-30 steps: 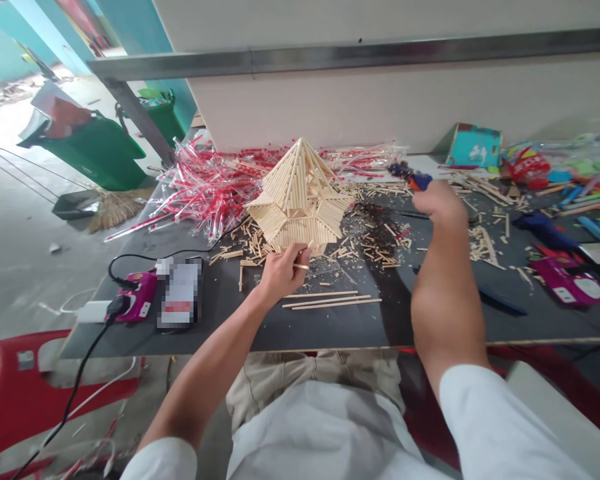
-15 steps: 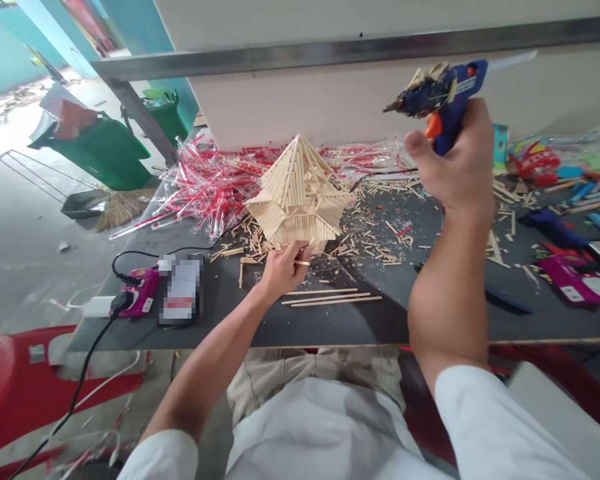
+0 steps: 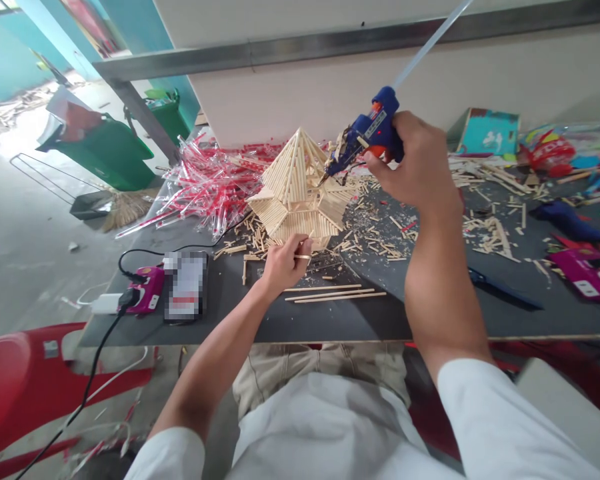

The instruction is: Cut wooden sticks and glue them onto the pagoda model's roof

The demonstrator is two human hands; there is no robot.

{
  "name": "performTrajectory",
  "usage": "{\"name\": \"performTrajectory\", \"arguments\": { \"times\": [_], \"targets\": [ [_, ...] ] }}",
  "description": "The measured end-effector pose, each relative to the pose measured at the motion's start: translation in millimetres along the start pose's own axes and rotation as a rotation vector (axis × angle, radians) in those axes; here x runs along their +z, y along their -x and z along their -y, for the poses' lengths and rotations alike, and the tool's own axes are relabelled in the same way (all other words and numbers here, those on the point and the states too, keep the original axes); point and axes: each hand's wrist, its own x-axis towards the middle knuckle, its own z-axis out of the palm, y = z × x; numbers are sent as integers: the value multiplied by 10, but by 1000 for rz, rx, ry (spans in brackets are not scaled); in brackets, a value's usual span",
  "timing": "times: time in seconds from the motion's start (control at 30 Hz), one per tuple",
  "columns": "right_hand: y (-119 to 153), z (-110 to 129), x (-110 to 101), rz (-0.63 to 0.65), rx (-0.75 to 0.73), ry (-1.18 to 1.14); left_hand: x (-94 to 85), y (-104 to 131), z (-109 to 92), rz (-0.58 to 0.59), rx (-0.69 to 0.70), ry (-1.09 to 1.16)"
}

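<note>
A pointed model made of thin wooden sticks stands upright on the dark table. My right hand is wrapped round a blue hot glue gun, its nozzle pointing down and left at the model's right side; whether the tip touches cannot be made out. A clear glue stick sticks out of the gun's back. My left hand is closed in front of the model's base, pinching a short wooden stick. Several long wooden sticks lie close to that hand.
Cut stick pieces litter the table. Red and clear plastic wrappers heap at the left back. A phone and a purple power strip with cords lie left. Dark-blue cutters lie right. A metal rail runs behind.
My right hand has brought the glue gun left and down, its nozzle now at the model and its back end tilted up. My left hand stays by the model's base.
</note>
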Motion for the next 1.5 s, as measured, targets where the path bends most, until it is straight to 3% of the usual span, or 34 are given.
{"name": "performTrajectory", "arguments": {
  "times": [0.17, 0.43, 1.5],
  "targets": [
    [-30, 25, 50, -84, -73, 21, -4, -3, 11, -4, 18, 24],
    [-20, 100, 50, -86, -123, 16, -16, -12, 15, -11, -5, 54],
    [-45, 83, 78, -128, -144, -110, 5, 15, 37, 1, -17, 2]
  ]
}}
